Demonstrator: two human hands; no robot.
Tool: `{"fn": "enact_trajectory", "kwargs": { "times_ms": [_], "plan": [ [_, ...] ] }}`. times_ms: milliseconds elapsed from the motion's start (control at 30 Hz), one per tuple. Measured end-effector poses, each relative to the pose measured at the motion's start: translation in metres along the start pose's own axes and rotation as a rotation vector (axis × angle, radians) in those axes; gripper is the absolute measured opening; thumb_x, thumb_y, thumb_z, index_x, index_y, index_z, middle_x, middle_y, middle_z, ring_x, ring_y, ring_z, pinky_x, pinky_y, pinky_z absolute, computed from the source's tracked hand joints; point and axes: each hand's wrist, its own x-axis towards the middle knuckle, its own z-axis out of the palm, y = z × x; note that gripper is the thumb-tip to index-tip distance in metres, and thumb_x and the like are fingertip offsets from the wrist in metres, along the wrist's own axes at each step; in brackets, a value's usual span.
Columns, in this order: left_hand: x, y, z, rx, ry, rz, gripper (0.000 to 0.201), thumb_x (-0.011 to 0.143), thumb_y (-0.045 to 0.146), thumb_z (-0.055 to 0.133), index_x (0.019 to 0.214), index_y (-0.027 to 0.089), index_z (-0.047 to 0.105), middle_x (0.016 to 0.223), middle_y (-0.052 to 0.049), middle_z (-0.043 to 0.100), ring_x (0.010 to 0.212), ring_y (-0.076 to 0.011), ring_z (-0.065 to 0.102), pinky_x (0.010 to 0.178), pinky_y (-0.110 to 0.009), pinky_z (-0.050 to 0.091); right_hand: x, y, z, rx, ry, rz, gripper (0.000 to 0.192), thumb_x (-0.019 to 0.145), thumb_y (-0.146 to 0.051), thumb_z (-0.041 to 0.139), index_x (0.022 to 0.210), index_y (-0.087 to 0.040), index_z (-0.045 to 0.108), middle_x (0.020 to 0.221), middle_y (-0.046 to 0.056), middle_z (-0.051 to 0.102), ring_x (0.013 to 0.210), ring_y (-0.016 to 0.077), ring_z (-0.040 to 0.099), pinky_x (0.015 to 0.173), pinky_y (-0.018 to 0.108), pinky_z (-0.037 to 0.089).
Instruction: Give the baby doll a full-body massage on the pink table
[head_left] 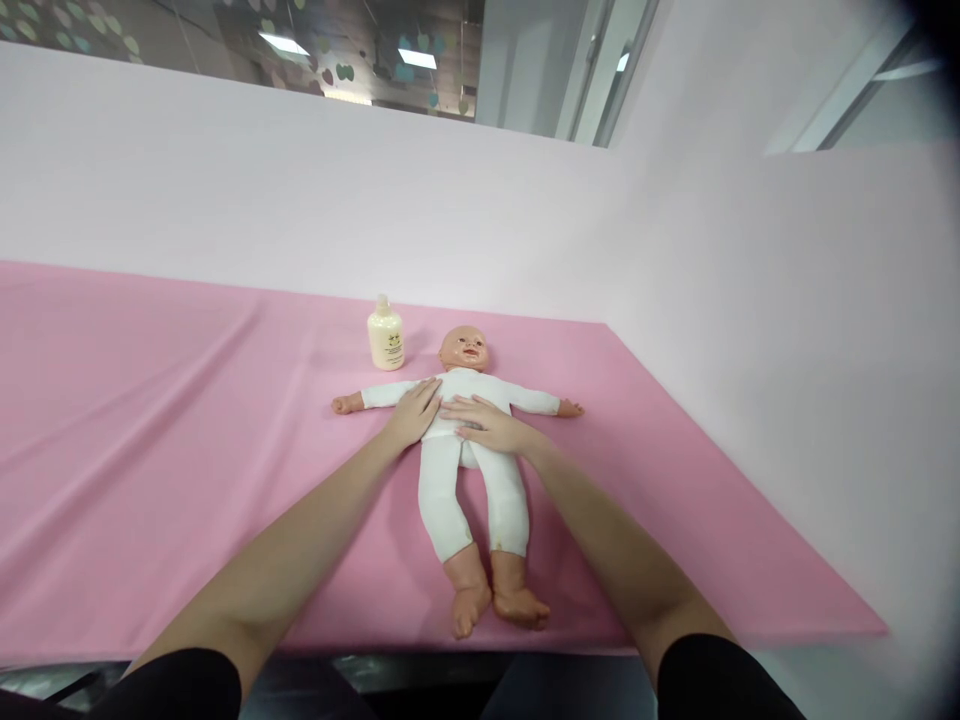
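A baby doll point(465, 385) with a white cloth body lies on its back, arms spread sideways and feet toward me. My left hand point(412, 412) rests flat along the side of its torso near the armpit, fingers stretched out. Across the doll's belly lies my right hand point(491, 425), also flat with its fingers extended. Neither hand grips anything. Beyond the doll's outstretched arm, to the left of its head, stands an upright pale yellow bottle point(386, 340) with a printed label, apart from both hands.
The doll and bottle are on a pink sheet point(187, 430) with creases on the left. A white wall point(300, 200) rises along the back, and another wall point(825, 350) borders the right. A window or mirror point(420, 80) is set above. The near edge is by my legs.
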Motion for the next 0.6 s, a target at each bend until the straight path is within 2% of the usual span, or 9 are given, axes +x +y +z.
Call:
{"fn": "enact_trajectory", "kwargs": {
  "times_ms": [100, 233, 333, 433, 600],
  "plan": [
    [-0.001, 0.004, -0.002, 0.040, 0.006, -0.032, 0.049, 0.095, 0.036, 0.028, 0.135, 0.014, 0.047, 0.144, -0.011, 0.044, 0.136, -0.0228, 0.036, 0.115, -0.044, 0.025, -0.002, 0.010, 0.000, -0.042, 0.095, 0.050, 0.046, 0.095, -0.040, 0.037, 0.138, -0.028, 0.044, 0.151, 0.000, 0.033, 0.145, 0.0194, 0.018, 0.118, 0.043, 0.009],
    [-0.002, 0.008, -0.005, 0.080, 0.000, -0.060, 0.050, 0.095, 0.036, 0.027, 0.134, 0.011, 0.048, 0.143, -0.013, 0.046, 0.135, -0.0242, 0.038, 0.115, -0.043, 0.025, -0.005, 0.025, 0.003, -0.080, 0.205, 0.164, 0.051, 0.094, -0.045, 0.035, 0.143, -0.029, 0.036, 0.155, 0.000, 0.025, 0.146, 0.0216, 0.013, 0.118, 0.048, 0.008],
    [-0.003, 0.007, -0.005, 0.114, 0.004, -0.077, 0.051, 0.095, 0.037, 0.027, 0.134, 0.011, 0.049, 0.142, -0.013, 0.046, 0.134, -0.0256, 0.039, 0.114, -0.042, 0.025, -0.007, 0.042, 0.006, -0.078, 0.291, 0.261, 0.056, 0.094, -0.047, 0.033, 0.146, -0.027, 0.030, 0.157, 0.001, 0.020, 0.146, 0.0219, 0.013, 0.117, 0.048, 0.012],
    [-0.003, 0.005, -0.005, 0.163, 0.035, -0.099, 0.051, 0.095, 0.038, 0.026, 0.132, 0.015, 0.051, 0.140, -0.011, 0.049, 0.133, -0.0264, 0.041, 0.113, -0.043, 0.025, -0.010, 0.061, 0.007, -0.098, 0.388, 0.334, 0.057, 0.095, -0.045, 0.030, 0.146, -0.021, 0.028, 0.154, 0.006, 0.028, 0.142, 0.0190, 0.024, 0.116, 0.041, 0.018],
    [-0.004, -0.002, -0.011, 0.265, 0.075, -0.152, 0.045, 0.093, 0.036, 0.031, 0.127, 0.020, 0.056, 0.137, -0.009, 0.053, 0.133, -0.0287, 0.039, 0.114, -0.048, 0.019, -0.020, 0.084, 0.003, -0.311, 0.469, 0.471, 0.049, 0.096, -0.036, 0.027, 0.136, -0.015, 0.045, 0.139, 0.011, 0.050, 0.130, 0.0220, 0.041, 0.113, 0.040, 0.022]
  ]
}}
